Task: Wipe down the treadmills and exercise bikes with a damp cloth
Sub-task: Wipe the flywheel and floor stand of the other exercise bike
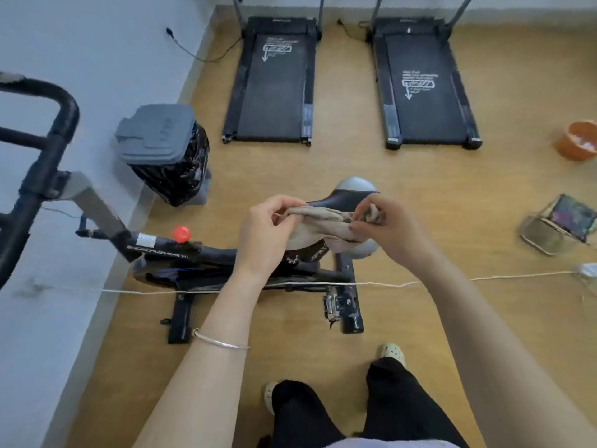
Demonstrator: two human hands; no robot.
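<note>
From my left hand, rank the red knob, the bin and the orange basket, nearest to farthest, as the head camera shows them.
1. Red knob: on the bike, just left of the left hand.
2. Bin: against the wall, farther left and beyond the bike.
3. Orange basket: far right edge of the view, well across the room.

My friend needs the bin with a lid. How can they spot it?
Find the pale wall on the left and the treadmill nearest it. The bin stands by that wall, just this side of the treadmill. It alone has a grey lid and shiny black bag; the orange basket far right is open.
</note>
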